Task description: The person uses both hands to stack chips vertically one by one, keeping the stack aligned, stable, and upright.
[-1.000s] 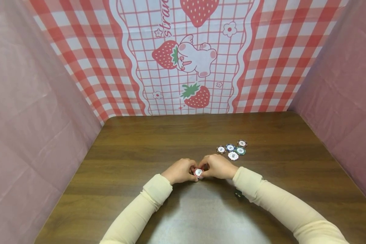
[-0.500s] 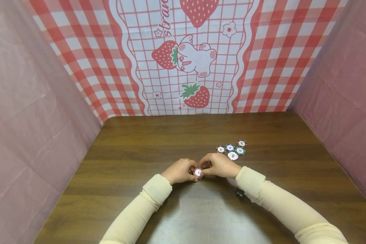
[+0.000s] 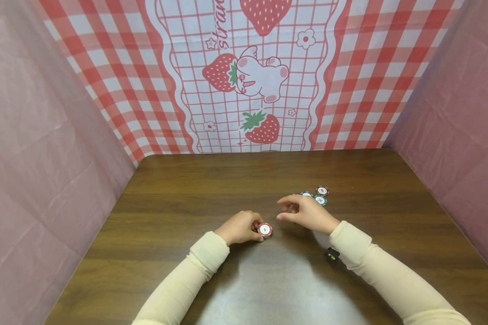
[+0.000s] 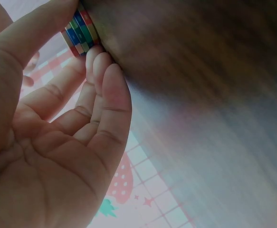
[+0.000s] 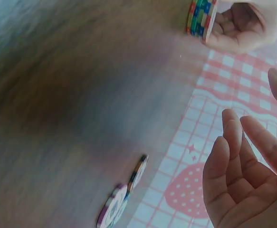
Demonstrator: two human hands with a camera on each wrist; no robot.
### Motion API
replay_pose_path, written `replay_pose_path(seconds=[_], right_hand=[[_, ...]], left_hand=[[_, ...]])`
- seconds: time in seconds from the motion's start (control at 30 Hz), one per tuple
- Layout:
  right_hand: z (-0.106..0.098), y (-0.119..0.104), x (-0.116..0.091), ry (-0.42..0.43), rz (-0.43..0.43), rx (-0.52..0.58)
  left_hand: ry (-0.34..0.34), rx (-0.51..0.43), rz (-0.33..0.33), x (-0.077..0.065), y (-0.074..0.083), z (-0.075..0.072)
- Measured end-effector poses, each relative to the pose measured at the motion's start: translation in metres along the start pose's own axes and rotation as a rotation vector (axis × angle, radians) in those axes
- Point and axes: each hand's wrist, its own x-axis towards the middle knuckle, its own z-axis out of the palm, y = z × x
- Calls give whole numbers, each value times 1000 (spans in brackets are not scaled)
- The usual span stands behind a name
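A short stack of poker chips (image 3: 265, 229) stands on the table, its red-rimmed top chip marked 5. My left hand (image 3: 241, 227) pinches the stack's side between thumb and fingers. Red, blue and green edges of the stacked chips (image 4: 81, 32) show in the left wrist view. To the right, my right hand (image 3: 307, 212) is raised over the table, fingers apart and holding nothing. Beyond it lie loose poker chips: a green one (image 3: 320, 200), a dark one (image 3: 322, 190) and a blue one (image 3: 307, 194), partly covered by that hand. Loose chips (image 5: 112, 209) also appear in the right wrist view.
The brown wooden table (image 3: 179, 189) ends at the back against a red-and-white checked cloth (image 3: 122, 90) with strawberries. Pink curtains (image 3: 451, 113) hang at both sides. A small black device (image 3: 331, 254) sits under the right cuff.
My right hand has let go of the chip stack and moved right and away, now overlapping the loose chips. The left hand stays at the stack.
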Motion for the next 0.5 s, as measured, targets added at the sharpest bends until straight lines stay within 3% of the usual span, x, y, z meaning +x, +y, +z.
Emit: replay_pose_path(seconds=[0.5], right_hand=[[-24, 16, -19, 131, 89, 5]], left_hand=[[5, 15, 1, 1, -1, 2]])
